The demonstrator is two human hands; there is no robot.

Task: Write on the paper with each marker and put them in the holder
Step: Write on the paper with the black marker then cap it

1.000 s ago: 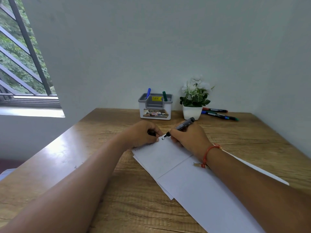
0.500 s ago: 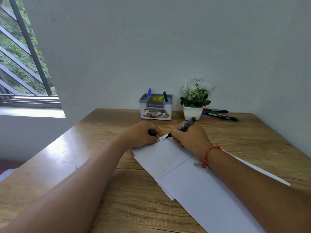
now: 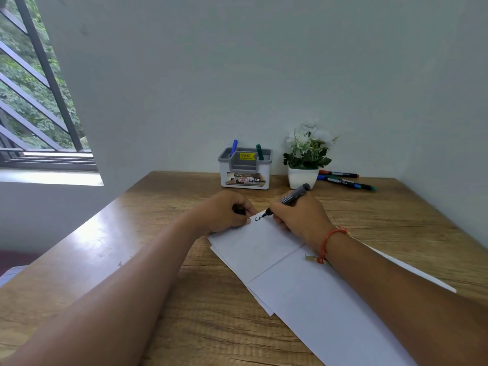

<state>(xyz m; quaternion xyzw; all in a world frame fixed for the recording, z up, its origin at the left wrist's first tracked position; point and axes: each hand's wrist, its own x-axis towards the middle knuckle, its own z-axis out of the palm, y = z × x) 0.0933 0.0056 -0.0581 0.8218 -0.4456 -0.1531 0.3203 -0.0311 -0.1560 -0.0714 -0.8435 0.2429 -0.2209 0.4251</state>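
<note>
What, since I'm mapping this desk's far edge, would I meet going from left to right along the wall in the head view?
window → holder → plant → markers lying on the desk

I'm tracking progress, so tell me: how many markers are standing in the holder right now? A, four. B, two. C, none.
B: a blue marker and a green marker stand in the holder; the right hand writes on the paper with the black marker, and the left hand pinches a dark cap.
</note>
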